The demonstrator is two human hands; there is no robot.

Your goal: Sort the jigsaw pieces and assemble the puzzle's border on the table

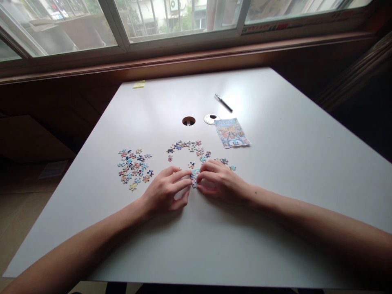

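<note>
The block point(195, 178) of puzzle pieces, apparently joined, is lying on the near middle of the white surface point(214, 245), between the two hands. The left hand point(168, 185) is touching its left edge with fingertips, the thumb standing apart; the right hand point(221, 179) is bending its fingers against the right edge. Whether either grip is clenching the block or merely steadying it cannot be told. For sound work, one hand should be holding the block flat while the other is pressing straight down at the seam, with tab and print matched first; sideways pushing would be risking lifted joints. The arc point(180, 145) of loose pieces is lying just beyond, and the pile point(134, 166) is lying to the left. As to markings, the sheet point(232, 134), far and right of the block, is showing a coloured picture under a pale heading too blurred for reading. The pen point(224, 103), farther off, is showing no legible brand; the yellow note point(139, 84), far left, is showing no readable writing.
</note>
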